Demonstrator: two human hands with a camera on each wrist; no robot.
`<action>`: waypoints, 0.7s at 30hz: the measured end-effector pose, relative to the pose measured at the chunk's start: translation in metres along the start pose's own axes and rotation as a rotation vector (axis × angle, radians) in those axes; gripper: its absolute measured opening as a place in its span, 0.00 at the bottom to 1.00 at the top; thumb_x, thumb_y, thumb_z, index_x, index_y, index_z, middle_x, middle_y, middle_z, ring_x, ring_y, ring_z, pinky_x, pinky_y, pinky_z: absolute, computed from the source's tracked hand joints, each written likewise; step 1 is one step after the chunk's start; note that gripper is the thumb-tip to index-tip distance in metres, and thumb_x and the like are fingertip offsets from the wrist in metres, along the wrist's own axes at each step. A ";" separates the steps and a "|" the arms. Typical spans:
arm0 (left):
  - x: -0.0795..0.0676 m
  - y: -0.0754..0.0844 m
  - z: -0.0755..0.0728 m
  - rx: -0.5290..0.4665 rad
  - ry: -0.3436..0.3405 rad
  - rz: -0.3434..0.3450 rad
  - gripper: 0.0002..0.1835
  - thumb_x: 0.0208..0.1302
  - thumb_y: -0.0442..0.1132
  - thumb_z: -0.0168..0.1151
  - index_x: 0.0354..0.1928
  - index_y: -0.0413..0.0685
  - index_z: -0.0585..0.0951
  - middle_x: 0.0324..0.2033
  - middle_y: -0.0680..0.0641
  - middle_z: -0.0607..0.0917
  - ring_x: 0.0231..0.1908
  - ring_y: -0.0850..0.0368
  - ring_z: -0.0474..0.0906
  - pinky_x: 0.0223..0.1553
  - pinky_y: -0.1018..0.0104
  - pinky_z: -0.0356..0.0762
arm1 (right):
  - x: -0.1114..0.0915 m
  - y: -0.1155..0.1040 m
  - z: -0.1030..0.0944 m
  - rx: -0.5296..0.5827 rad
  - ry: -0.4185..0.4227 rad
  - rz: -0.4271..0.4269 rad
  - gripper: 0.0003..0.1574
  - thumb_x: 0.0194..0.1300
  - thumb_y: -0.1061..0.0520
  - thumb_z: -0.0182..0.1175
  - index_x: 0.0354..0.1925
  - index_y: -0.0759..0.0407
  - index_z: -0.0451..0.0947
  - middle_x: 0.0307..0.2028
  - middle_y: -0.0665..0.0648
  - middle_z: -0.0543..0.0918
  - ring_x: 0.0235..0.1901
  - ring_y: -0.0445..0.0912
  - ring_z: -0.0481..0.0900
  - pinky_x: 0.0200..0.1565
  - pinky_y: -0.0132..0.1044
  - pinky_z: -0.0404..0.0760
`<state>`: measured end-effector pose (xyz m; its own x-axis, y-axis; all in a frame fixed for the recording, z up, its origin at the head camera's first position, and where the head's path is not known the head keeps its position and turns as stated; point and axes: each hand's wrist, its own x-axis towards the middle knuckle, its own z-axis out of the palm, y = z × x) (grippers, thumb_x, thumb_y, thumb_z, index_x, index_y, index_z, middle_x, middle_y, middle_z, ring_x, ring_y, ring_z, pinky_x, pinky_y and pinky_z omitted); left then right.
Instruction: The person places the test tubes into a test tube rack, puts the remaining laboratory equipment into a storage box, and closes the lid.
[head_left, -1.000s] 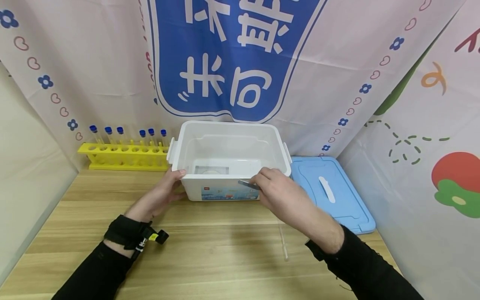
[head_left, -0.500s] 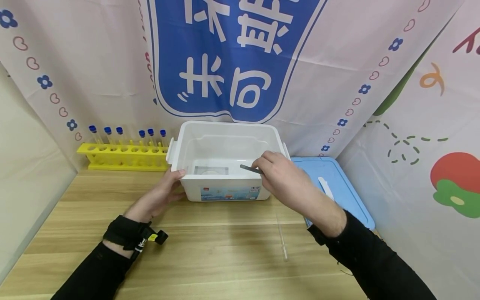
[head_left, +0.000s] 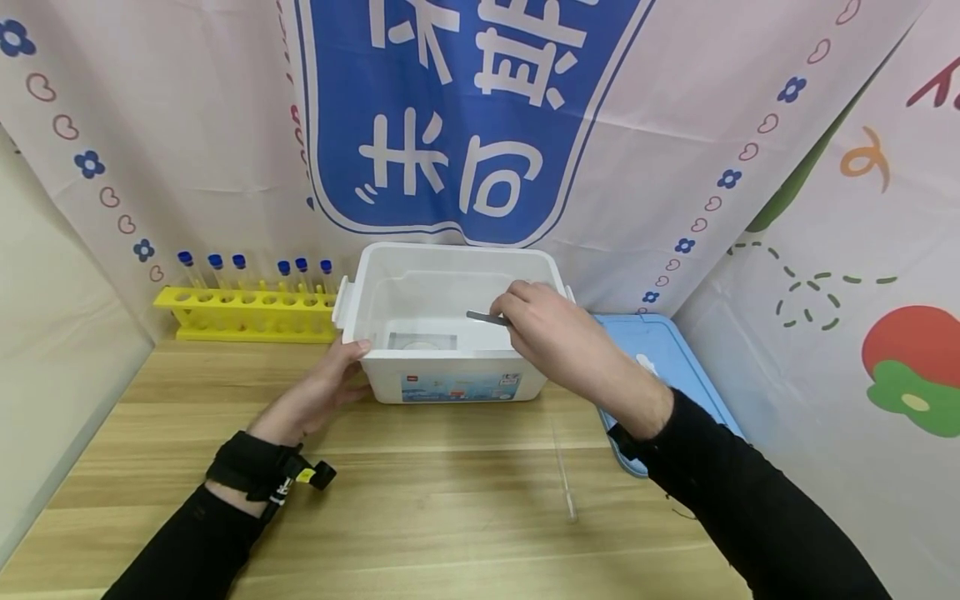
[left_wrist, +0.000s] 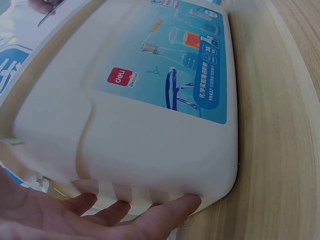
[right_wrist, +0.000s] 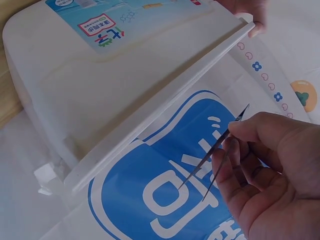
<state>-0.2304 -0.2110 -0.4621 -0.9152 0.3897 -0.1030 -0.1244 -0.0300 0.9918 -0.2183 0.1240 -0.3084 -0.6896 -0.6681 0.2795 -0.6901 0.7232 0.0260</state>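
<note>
A white plastic storage box [head_left: 459,377] with a blue printed label [left_wrist: 175,60] stands uncovered at the back of the table. At its front left corner my left hand [head_left: 327,385] grips it, thumb on the rim and fingertips against the end wall in the left wrist view. My right hand [head_left: 558,342] pinches metal tweezers [right_wrist: 205,160] between thumb and fingers above the box's front right rim. In the right wrist view their two prongs stand apart with nothing between them. A flat greyish rectangle [head_left: 422,341] shows on the box floor.
A yellow rack [head_left: 247,336] with several blue-capped test tubes [head_left: 216,265] stands left of the box. The blue lid [head_left: 675,367] lies to the right, partly behind my right forearm. A thin clear rod [head_left: 567,492] lies in front. A printed cloth [head_left: 637,108] hangs behind.
My right hand has lifted the tweezers from in front of the box's front wall up and back over its opening. The left hand stays at the corner.
</note>
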 end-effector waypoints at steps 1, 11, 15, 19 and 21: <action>0.000 0.000 0.000 0.000 0.001 -0.001 0.46 0.75 0.59 0.45 0.83 0.60 0.32 0.81 0.36 0.39 0.79 0.32 0.36 0.69 0.24 0.52 | 0.002 0.000 0.000 0.001 -0.002 -0.002 0.15 0.71 0.65 0.56 0.52 0.58 0.83 0.45 0.52 0.82 0.46 0.47 0.80 0.46 0.36 0.83; 0.001 -0.001 0.000 -0.006 0.014 -0.001 0.46 0.75 0.59 0.45 0.83 0.60 0.32 0.80 0.36 0.40 0.79 0.32 0.37 0.68 0.23 0.52 | 0.025 0.003 0.004 -0.044 -0.019 -0.005 0.15 0.69 0.65 0.59 0.50 0.57 0.85 0.44 0.51 0.83 0.44 0.47 0.81 0.46 0.36 0.83; 0.002 -0.002 0.000 -0.004 0.013 -0.004 0.47 0.75 0.60 0.45 0.83 0.60 0.32 0.80 0.36 0.41 0.78 0.32 0.38 0.68 0.24 0.52 | 0.033 0.007 0.006 -0.055 -0.023 0.007 0.13 0.70 0.63 0.60 0.50 0.56 0.85 0.43 0.51 0.83 0.42 0.45 0.81 0.42 0.35 0.84; 0.001 -0.001 0.000 -0.005 0.007 -0.005 0.46 0.75 0.60 0.45 0.83 0.60 0.32 0.80 0.36 0.42 0.79 0.33 0.38 0.69 0.24 0.52 | 0.042 0.011 0.008 -0.065 -0.046 0.010 0.12 0.71 0.62 0.60 0.50 0.55 0.85 0.43 0.51 0.83 0.42 0.44 0.82 0.42 0.35 0.84; 0.001 -0.001 0.000 -0.006 0.006 -0.001 0.46 0.75 0.60 0.45 0.83 0.59 0.32 0.80 0.36 0.42 0.79 0.33 0.38 0.69 0.24 0.52 | 0.047 0.014 0.009 -0.066 -0.061 0.010 0.12 0.71 0.62 0.60 0.49 0.55 0.85 0.43 0.51 0.83 0.41 0.44 0.82 0.42 0.34 0.84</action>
<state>-0.2310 -0.2108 -0.4634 -0.9171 0.3845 -0.1049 -0.1280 -0.0349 0.9912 -0.2622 0.1009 -0.3035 -0.7097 -0.6690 0.2209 -0.6687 0.7383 0.0877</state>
